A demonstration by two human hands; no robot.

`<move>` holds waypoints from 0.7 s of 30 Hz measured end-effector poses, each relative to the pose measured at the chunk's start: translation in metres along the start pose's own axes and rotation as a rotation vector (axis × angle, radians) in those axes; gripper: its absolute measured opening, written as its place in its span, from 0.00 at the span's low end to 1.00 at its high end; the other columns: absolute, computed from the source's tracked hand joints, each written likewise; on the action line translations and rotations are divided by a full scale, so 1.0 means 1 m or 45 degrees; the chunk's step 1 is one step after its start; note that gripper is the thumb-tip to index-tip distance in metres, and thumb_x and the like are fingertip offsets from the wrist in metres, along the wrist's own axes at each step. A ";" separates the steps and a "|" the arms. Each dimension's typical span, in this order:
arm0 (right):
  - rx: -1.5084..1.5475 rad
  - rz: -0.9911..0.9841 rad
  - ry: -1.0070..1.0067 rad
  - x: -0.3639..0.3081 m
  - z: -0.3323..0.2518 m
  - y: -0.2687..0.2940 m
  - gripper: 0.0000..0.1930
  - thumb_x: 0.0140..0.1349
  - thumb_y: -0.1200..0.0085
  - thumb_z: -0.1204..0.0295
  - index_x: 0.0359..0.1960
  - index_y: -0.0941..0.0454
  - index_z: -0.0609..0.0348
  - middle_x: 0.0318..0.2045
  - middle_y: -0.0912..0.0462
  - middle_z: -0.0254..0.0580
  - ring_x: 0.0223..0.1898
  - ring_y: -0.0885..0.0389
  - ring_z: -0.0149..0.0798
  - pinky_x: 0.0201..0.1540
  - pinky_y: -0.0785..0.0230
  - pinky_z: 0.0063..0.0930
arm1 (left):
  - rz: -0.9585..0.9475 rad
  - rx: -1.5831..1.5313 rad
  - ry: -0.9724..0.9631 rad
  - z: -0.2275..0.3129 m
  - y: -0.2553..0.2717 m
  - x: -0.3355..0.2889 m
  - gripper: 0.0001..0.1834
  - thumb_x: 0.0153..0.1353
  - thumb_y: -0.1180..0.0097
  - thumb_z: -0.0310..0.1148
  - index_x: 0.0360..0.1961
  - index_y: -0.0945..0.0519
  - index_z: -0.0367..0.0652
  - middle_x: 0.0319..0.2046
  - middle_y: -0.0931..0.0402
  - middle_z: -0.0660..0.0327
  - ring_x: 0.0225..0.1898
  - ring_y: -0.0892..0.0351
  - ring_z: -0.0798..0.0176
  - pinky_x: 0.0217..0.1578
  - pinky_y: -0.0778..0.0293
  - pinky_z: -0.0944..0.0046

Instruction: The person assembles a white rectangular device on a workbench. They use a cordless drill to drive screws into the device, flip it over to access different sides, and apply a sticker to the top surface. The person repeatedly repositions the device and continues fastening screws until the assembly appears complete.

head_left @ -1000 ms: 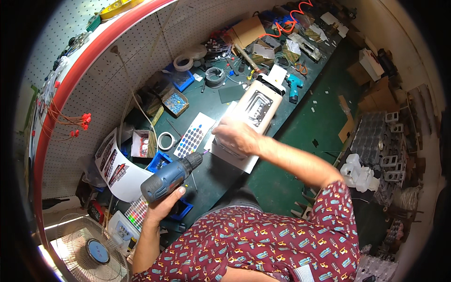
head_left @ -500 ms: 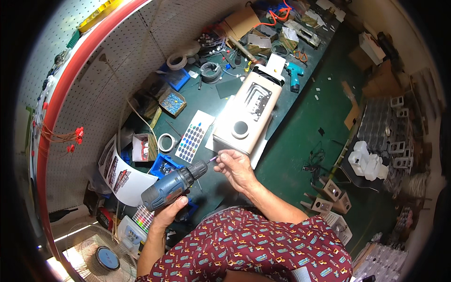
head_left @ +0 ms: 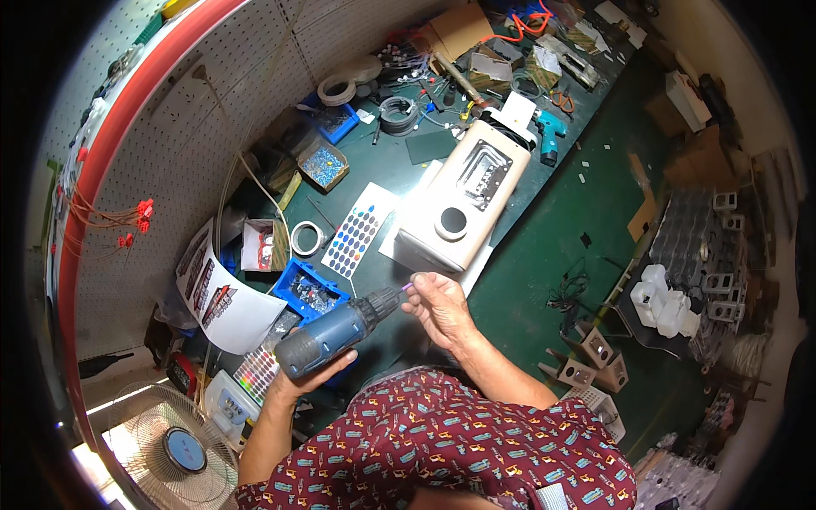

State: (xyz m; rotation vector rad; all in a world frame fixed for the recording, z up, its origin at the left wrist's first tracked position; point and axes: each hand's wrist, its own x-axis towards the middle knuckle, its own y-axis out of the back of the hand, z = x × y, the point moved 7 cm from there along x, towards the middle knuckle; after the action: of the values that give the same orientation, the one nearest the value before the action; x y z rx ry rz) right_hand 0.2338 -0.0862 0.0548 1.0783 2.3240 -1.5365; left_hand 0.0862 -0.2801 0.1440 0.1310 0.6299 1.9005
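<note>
A dark blue cordless drill [head_left: 327, 337] rests in my left hand [head_left: 316, 376], whose fingers wrap round it from below. Its black chuck points up and right toward my right hand [head_left: 444, 314]. There, thumb and forefinger pinch a slim purple bit [head_left: 407, 287] just in front of the chuck; whether it sits in the jaws I cannot tell. Beyond the hands lies a cream box-shaped housing [head_left: 477, 231] with a round dark opening and a black patterned panel on its upper side. The housing and my right hand are apart.
Left of the housing lie a sticker sheet [head_left: 357, 229], a tape roll [head_left: 306, 239] and a blue parts bin [head_left: 310, 289]. A teal drill [head_left: 549, 136] is near the bench's right edge. At lower left stands a fan [head_left: 183, 449]; brackets [head_left: 593, 342] sit at right.
The drill has shifted right and slightly tilted, its chuck now nearer my right fingers. My right hand keeps its pinch on the purple bit. The whole view has shifted a little.
</note>
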 end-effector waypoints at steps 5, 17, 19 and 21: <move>-0.174 -0.073 -0.046 -0.002 0.003 0.008 0.10 0.70 0.38 0.69 0.42 0.20 0.65 0.32 0.15 0.39 0.29 0.16 0.28 0.37 0.12 0.31 | 0.023 -0.368 0.162 -0.003 -0.002 -0.008 0.21 0.56 0.24 0.32 0.50 0.17 0.41 0.42 0.15 0.60 0.42 0.16 0.64 0.44 0.20 0.62; -0.138 -0.129 -0.221 0.000 0.010 0.008 0.10 0.70 0.39 0.68 0.44 0.20 0.63 0.32 0.15 0.40 0.29 0.15 0.30 0.36 0.12 0.32 | 0.043 -0.595 0.329 -0.015 -0.006 -0.012 0.22 0.56 0.25 0.31 0.51 0.18 0.41 0.44 0.16 0.62 0.44 0.19 0.66 0.48 0.22 0.62; -0.039 -0.154 -0.165 0.003 0.013 -0.004 0.10 0.71 0.40 0.68 0.44 0.21 0.62 0.32 0.14 0.40 0.29 0.15 0.30 0.37 0.13 0.32 | 0.102 -0.704 0.337 -0.028 -0.012 -0.014 0.23 0.56 0.25 0.32 0.52 0.18 0.41 0.44 0.17 0.62 0.45 0.18 0.65 0.49 0.22 0.62; 0.048 -0.283 -0.117 0.008 0.017 -0.013 0.14 0.71 0.40 0.66 0.51 0.22 0.62 0.39 0.14 0.41 0.36 0.14 0.32 0.42 0.14 0.34 | 0.136 -0.833 0.370 -0.042 -0.024 -0.015 0.24 0.58 0.28 0.35 0.53 0.19 0.40 0.43 0.17 0.60 0.42 0.18 0.64 0.46 0.21 0.62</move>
State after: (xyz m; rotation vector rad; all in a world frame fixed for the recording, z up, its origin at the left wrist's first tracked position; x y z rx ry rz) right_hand 0.2151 -0.1000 0.0528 0.7599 2.4280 -1.6726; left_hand 0.0968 -0.3022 0.0999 -0.5463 0.1628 2.1541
